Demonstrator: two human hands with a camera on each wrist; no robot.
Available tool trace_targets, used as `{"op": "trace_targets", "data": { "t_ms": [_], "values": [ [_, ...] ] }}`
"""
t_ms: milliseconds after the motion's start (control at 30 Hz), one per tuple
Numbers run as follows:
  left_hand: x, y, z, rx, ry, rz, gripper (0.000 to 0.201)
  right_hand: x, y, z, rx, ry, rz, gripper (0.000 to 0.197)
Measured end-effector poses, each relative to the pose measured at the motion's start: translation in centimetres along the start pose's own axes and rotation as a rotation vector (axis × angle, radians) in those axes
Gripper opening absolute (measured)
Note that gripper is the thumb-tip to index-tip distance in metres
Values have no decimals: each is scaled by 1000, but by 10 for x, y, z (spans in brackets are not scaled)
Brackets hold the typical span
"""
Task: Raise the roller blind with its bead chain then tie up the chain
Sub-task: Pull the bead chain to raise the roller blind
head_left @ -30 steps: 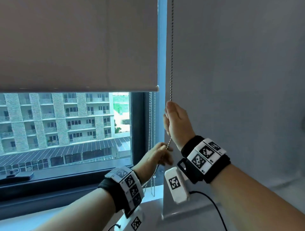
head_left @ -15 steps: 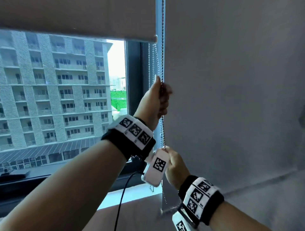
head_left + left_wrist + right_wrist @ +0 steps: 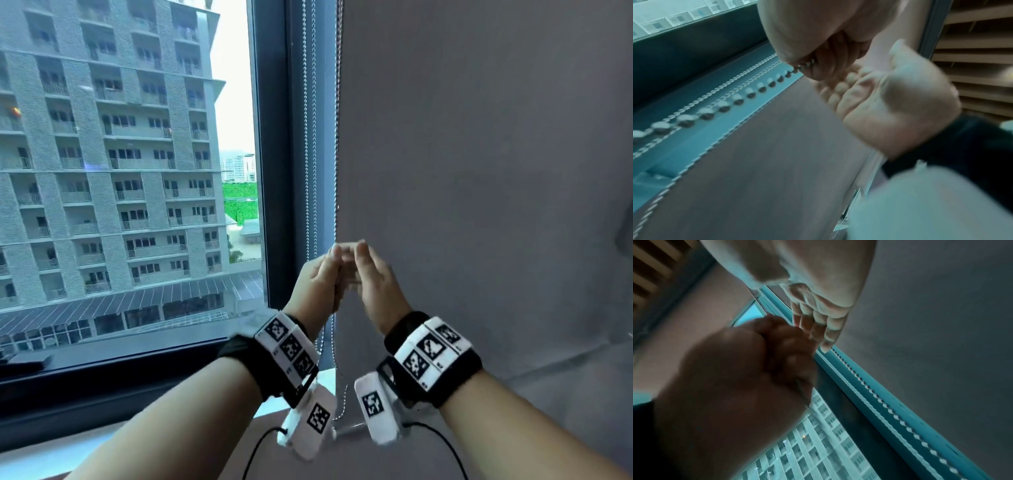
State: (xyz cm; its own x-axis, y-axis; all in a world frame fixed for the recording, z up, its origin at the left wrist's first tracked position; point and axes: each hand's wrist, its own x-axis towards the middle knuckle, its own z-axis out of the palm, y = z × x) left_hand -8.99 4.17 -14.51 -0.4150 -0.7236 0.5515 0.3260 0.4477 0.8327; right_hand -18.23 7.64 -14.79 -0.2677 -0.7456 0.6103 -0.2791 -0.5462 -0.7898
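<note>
The bead chain (image 3: 337, 137) hangs straight down along the window frame's right edge, beside the grey wall. My left hand (image 3: 322, 277) grips it in a fist at about sill-to-mid height; in the left wrist view the chain (image 3: 723, 107) runs out of the curled fingers (image 3: 830, 61). My right hand (image 3: 373, 274) is right beside the left, blurred, its fingers (image 3: 818, 324) fairly straight and close to the left hand (image 3: 746, 369). Whether they touch the chain I cannot tell. The blind's bottom edge is above the head view, out of sight.
Two more strands of chain (image 3: 310, 137) hang just left, in front of the dark window frame (image 3: 274, 171). The grey wall (image 3: 479, 171) fills the right side. A pale sill (image 3: 325, 373) lies below the hands. Black cables trail from the wrist cameras.
The blind's bottom edge has gone up out of view. My left hand has come down the chain and my right hand has come up and let go; both now meet at one height.
</note>
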Motion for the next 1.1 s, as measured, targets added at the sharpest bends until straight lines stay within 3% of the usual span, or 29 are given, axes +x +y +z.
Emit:
{"op": "trace_targets", "data": {
  "t_ms": [133,333,533,667,833,933,1100],
  "values": [
    [-8,-19,-3,-14,-2,-92,47,20,-32,3,4,-11,-46,49],
    [-23,-37,-5,31,-45,-135,51,41,-57,15,61,-50,-81,37],
    [-38,-57,-16,97,-149,-228,60,33,-43,26,24,-12,-72,44],
    [-34,-53,-29,33,-122,-343,68,24,-25,23,-1,-5,-118,42],
    [-5,-2,-29,-16,-98,-196,70,2,4,28,-17,-93,-58,36],
    [16,31,-26,-54,-145,-154,54,-15,21,29,-64,-106,-35,35],
    [30,54,-13,-126,-97,-38,33,-35,36,25,-211,-121,4,38]
  ]
}}
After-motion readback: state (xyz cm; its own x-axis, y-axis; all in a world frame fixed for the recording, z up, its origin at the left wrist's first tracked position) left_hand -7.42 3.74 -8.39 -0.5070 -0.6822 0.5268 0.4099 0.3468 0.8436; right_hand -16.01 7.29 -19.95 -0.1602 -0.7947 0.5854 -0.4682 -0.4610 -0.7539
